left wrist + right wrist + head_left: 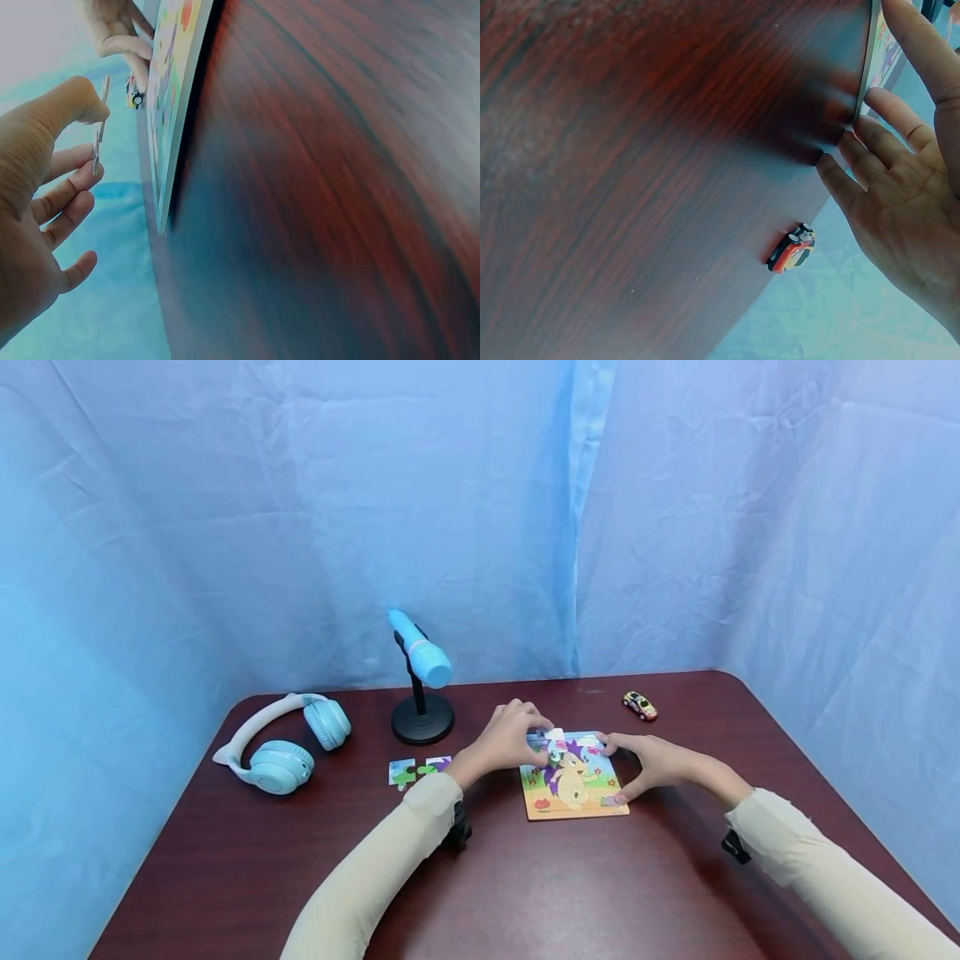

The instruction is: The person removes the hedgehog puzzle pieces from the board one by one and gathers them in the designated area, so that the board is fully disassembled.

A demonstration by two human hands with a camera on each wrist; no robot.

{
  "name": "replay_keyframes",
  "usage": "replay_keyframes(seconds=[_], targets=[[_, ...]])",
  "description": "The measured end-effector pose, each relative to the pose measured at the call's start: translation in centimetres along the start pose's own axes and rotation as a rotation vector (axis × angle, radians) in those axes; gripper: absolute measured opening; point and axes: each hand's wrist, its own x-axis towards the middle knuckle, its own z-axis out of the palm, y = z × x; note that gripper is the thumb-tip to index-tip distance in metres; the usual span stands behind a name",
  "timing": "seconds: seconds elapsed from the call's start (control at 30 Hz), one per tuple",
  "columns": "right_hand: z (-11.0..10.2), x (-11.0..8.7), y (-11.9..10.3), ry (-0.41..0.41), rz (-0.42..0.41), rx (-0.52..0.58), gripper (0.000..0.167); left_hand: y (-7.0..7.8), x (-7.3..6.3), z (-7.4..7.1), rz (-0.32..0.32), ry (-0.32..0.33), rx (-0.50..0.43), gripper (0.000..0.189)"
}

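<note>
In the head view my left hand [504, 739] is over the upper left of a puzzle board [577, 815] with a cartoon hedgehog picture. It pinches a thin puzzle piece [100, 129] between thumb and fingertips, held apart from the board in the left wrist view; the piece's picture is mostly hidden. At the board's right side is my right hand [660, 762], thumb and fingers spread. Its fingertips touch the board's edge in the right wrist view, and the thumb reaches the lower right side.
Loose puzzle pieces [402, 772] lie left of the left forearm, partly hidden by it. Blue-white headphones [281, 767] lie at the left. A blue microphone [426, 658] leans on a black stand [423, 720] behind. A toy car [640, 706] is at the back right.
</note>
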Motion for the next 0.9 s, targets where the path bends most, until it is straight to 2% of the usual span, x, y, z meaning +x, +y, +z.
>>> replay_keyframes(seconds=[0.17,0.47,0.7,0.9], targets=[[0.0,0.1,0.2,0.001,0.007,-0.007,0.069,-1.0,-1.7,-1.1,0.006,0.005,-0.016,0.047],[0.0,0.1,0.1,0.003,0.003,-0.004,0.071,-3.0,-4.5,-2.2,-0.002,-0.014,-0.051,0.045],[0.1,0.0,0.1,0.002,-0.001,-0.005,0.07,-4.6,-6.4,-2.2,-0.049,-0.037,-0.053,0.045],[0.0,0.1,0.1,-0.002,0.002,-0.006,0.071,-5.7,-7.3,-2.2,-0.057,-0.03,-0.074,0.044]])
